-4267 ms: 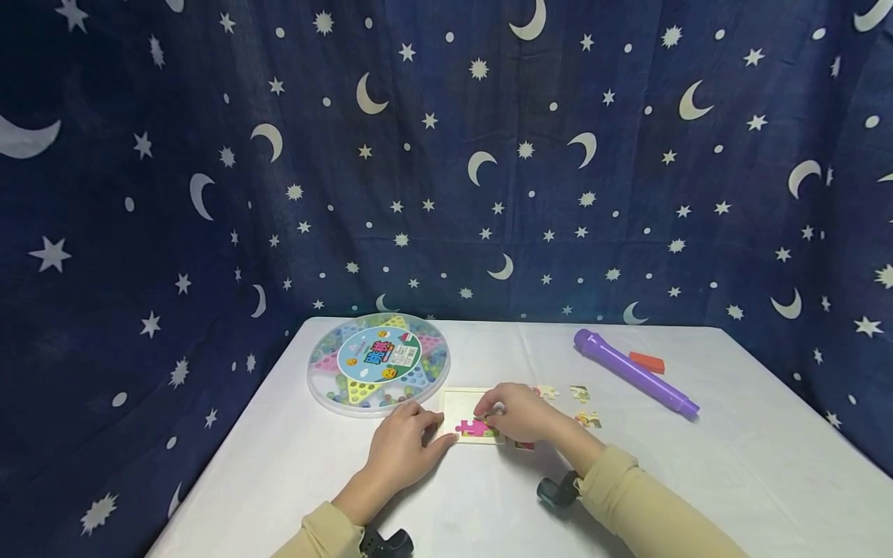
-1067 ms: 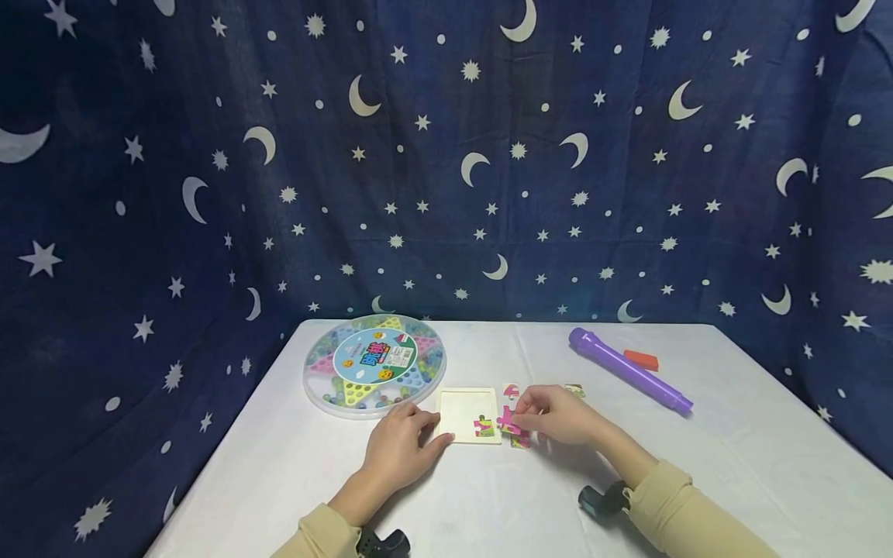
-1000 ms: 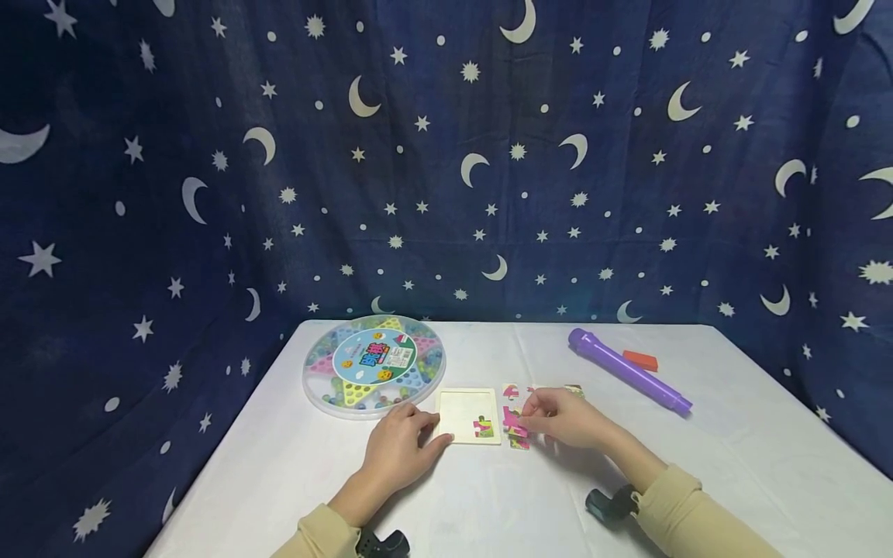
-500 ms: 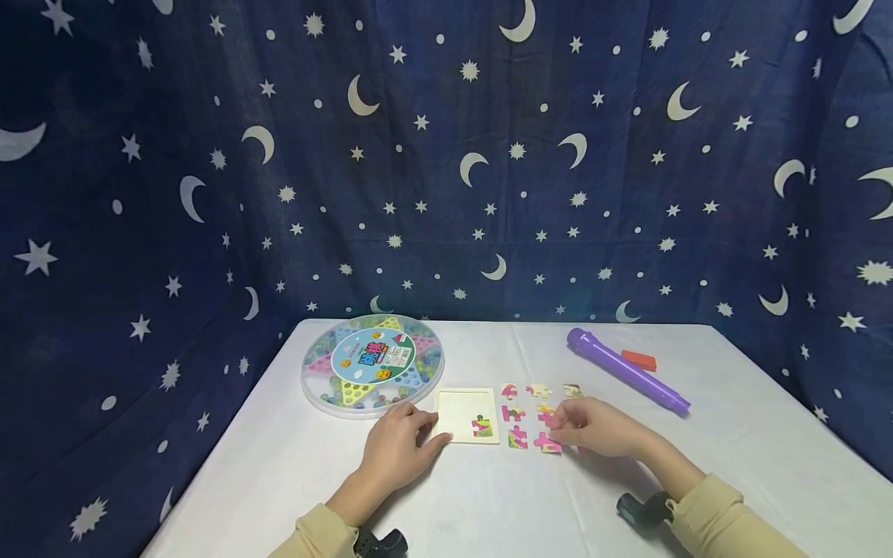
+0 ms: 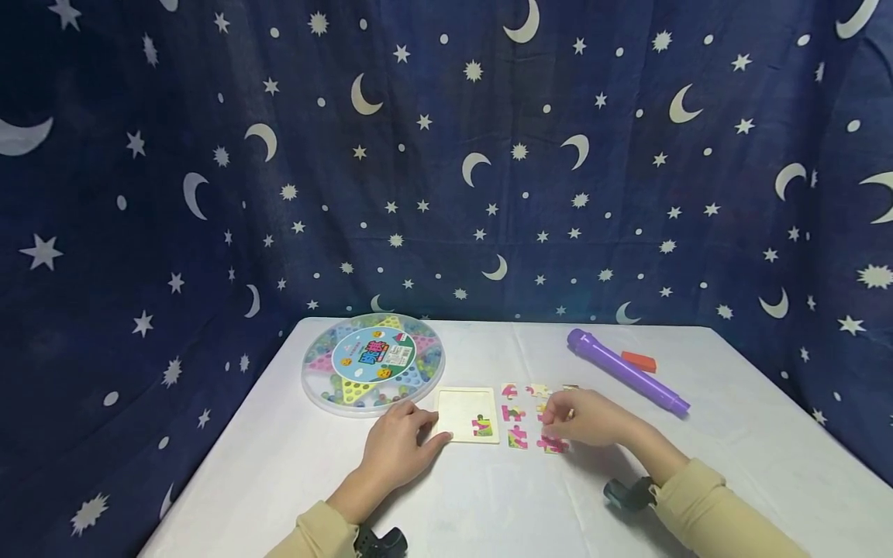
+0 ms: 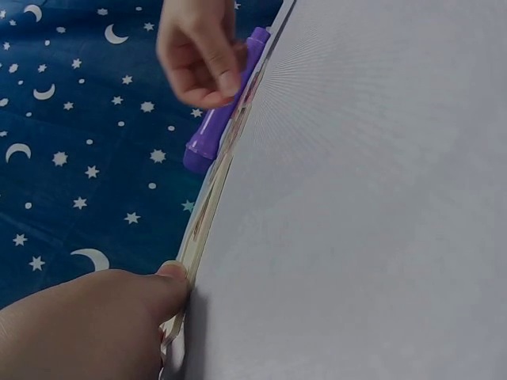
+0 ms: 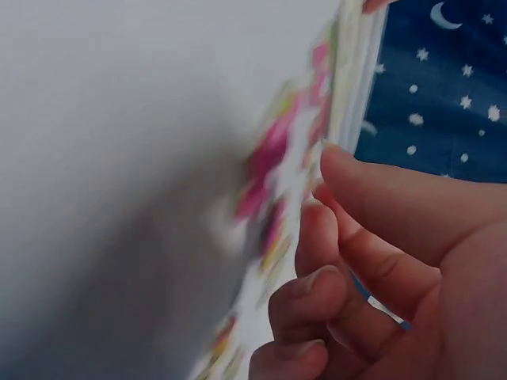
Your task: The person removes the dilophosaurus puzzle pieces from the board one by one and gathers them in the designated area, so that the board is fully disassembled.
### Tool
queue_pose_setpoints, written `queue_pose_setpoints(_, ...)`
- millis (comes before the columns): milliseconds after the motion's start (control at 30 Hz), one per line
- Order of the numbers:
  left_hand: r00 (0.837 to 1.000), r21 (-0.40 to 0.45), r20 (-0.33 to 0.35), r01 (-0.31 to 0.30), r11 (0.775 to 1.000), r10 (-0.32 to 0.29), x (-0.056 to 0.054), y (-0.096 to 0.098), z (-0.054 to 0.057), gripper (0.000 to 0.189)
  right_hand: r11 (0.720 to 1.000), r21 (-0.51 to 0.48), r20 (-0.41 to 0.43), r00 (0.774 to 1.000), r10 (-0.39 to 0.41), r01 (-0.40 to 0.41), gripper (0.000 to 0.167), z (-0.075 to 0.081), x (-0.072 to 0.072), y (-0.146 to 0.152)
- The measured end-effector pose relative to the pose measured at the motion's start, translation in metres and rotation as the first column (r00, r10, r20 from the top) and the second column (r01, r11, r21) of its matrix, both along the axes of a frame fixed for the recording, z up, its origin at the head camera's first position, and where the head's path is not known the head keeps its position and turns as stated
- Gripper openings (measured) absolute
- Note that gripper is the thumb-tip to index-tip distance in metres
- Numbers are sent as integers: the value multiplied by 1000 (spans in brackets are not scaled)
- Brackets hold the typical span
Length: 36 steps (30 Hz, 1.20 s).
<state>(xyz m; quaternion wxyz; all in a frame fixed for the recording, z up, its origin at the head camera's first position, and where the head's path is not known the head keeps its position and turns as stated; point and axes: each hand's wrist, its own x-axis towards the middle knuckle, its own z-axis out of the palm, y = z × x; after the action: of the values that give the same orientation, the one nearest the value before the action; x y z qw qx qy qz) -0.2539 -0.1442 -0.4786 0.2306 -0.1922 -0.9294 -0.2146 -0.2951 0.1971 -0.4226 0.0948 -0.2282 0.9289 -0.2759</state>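
Note:
My left hand grips the left edge and near corner of a pale wooden puzzle tray, thumb at the corner. In the left wrist view, the left thumb presses on the tray's rim. One green and pink jigsaw piece lies in the tray's near right corner. My right hand hovers over loose pieces right of the tray, fingers loosely bent. Just under its fingertips lies a pink jigsaw piece. In the right wrist view I see nothing between the thumb and fingers.
Several loose jigsaw pieces lie in rows beside the tray, some partly hidden by the right hand. A round marble board game stands behind left. A purple toy microphone and a red block lie behind right on the white table.
The right hand has taken a pink piece from the tray back among the loose pieces on the right. That piece now lies turned on the table. The left hand has stayed at the tray.

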Motion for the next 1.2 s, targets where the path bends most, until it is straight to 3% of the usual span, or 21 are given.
queue_pose_setpoints(133, 1000, 0, 0, -4, 1000, 4, 0, 1, 0, 34, 1000, 1, -14, 1000, 0, 0, 16, 6, -4, -29)
queue_pose_setpoints(467, 1000, 0, 8, 12, 1000, -12, 0, 7, -1, 35, 994, 49, -60, 993, 105, -102, 20, 5, -11, -80)
queue_pose_setpoints(867, 999, -3, -27, 19, 1000, -19, -1, 12, -1, 35, 995, 71, -12, 998, 66, -65, 28, 6, -11, -86)
queue_pose_setpoints(1200, 1000, -7, -3, 15, 1000, -15, -2, 15, -1, 35, 998, 53, 6, 1000, 26, -26, 26, 6, -10, -83)
